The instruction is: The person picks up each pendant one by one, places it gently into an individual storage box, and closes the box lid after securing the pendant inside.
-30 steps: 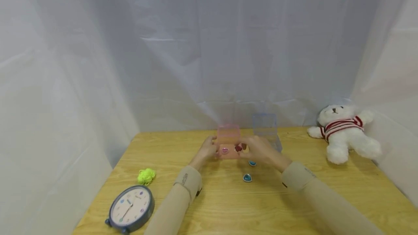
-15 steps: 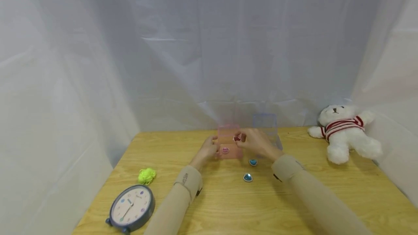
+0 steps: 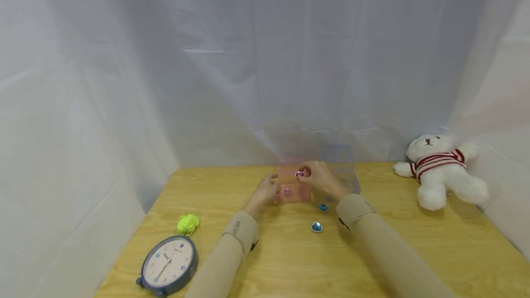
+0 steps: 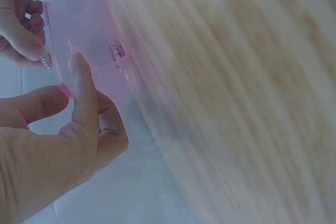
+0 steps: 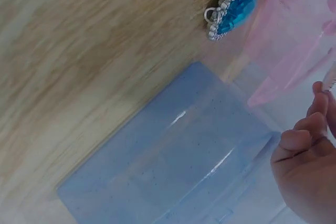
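A clear pink box (image 3: 301,196) stands at the back of the table with its lid raised. My left hand (image 3: 263,191) holds its left side, fingers and thumb at the box's edge in the left wrist view. Inside lies a pink gem pendant (image 3: 287,191) with a silver rim. Above the box, in front of the lid, my right hand (image 3: 322,178) pinches another pink gem pendant (image 3: 300,174) between thumb and fingers. Two blue gem pendants (image 3: 316,227) lie on the wood in front; one (image 5: 239,6) shows its small ring in the right wrist view.
A clear blue box (image 5: 152,150) with a raised lid stands right of the pink one, partly behind my right hand. A blue clock (image 3: 169,263) and a ball of neon yellow yarn (image 3: 188,224) lie front left. A white teddy bear (image 3: 442,174) leans at the back right.
My right hand has risen from the pink box's right part with the pendant and drawn slightly left. The left hand has stayed at the box's side.
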Demonstrator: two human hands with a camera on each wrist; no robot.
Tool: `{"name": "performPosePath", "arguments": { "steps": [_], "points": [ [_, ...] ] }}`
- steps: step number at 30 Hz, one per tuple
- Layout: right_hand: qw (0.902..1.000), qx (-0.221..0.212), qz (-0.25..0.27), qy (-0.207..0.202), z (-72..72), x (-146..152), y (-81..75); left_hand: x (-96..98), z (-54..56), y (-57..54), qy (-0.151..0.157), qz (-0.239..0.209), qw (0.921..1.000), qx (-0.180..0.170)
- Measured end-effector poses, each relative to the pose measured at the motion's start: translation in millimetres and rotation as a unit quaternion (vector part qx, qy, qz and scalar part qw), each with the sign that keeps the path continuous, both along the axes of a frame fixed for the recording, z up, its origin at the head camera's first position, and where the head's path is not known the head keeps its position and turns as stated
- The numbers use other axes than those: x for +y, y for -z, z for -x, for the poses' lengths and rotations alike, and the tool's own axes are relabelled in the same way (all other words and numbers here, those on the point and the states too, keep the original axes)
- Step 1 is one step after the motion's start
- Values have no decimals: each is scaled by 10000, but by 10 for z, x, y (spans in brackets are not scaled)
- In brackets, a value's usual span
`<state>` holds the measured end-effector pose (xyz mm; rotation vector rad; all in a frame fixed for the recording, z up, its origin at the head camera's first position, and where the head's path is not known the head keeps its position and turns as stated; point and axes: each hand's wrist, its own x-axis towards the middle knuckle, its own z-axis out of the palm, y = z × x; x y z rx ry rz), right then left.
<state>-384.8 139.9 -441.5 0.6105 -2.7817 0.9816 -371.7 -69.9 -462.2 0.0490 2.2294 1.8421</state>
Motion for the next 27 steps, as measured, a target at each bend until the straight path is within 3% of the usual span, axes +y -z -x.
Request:
{"name": "performPosePath", "arguments": {
  "steps": [10,15,21,27],
  "points": [
    [9950,-16,-865,498,12,-91,73,-9,-8,-1,31,106,9999,68],
    [9936,-74,-980,561,6,-96,92,3,-20,-10,33,103,9999,105],
    [9973,-220,-524,457,-42,-59,20,-2,-28,-37,-3,93,9999,100],
    [9981,-422,427,132,-95,34,-71,-28,-52,-75,-156,146,9998,63]
  ]
}}
